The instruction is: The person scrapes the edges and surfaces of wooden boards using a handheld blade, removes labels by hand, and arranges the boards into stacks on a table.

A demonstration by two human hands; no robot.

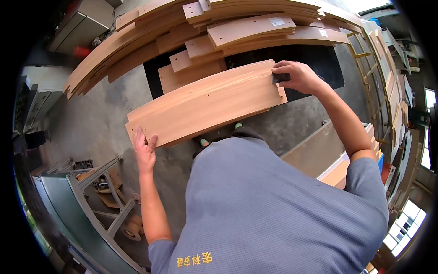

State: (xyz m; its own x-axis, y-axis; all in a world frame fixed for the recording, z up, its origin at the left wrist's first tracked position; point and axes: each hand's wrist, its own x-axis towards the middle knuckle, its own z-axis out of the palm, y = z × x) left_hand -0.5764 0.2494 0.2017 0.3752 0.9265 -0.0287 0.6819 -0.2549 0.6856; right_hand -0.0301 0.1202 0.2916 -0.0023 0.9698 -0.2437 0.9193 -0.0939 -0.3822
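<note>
In the head view, several long wood-coloured boards lie stacked in front of my body, the top board (205, 102) showing small drilled holes. My left hand (145, 146) rests at the near left end of this stack, fingers apart and thumb on the board's surface. At the far right end, my right hand (296, 76) is closed around a small dark block (280, 78), which touches the board's end edge. What lies beneath the stack is mostly hidden.
More long boards (251, 32) are piled beyond the stack, some with white labels. A metal frame (107, 196) stands at the lower left. A yellow rack (365, 55) is on the right, near a grey panel (315, 148). Concrete floor (109, 109) shows at left.
</note>
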